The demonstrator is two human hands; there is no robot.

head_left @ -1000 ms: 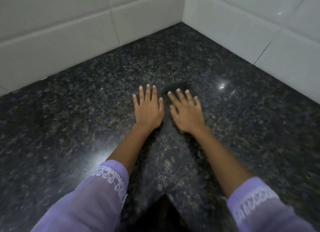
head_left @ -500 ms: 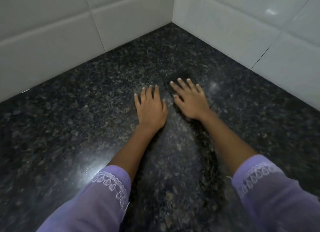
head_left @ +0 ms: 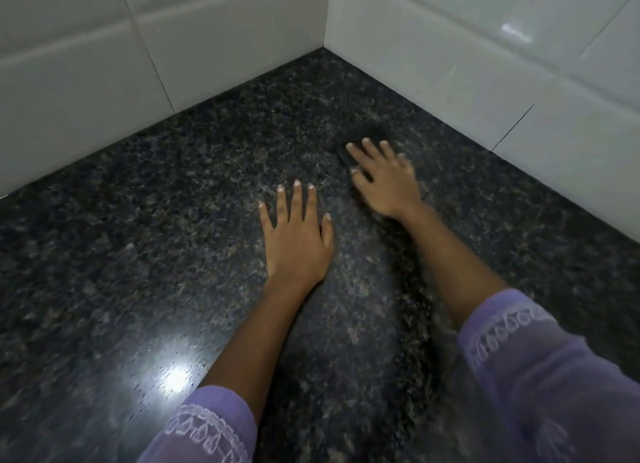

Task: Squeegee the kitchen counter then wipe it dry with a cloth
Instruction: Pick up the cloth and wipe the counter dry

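Fingers (head_left: pixel 367 149) of my right hand (head_left: pixel 384 182) lie flat, pressing a dark cloth (head_left: pixel 363 137) whose orientation I can't tell; left hand (head_left: pixel 296 241) splayed flat on the counter (head_left: pixel 173 220)

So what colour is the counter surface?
The counter is black granite with grey-brown speckles, clearest in the head view.

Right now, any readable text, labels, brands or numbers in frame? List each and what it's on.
None readable.
Counter: speckled dark stone, no markings.
Wall tiles: plain white, no print.
Dark cloth under the right hand: no label showing; mostly covered and blurred.
Sleeves: white lace trim only, no lettering.
Left hand: flat on the counter, holds nothing.
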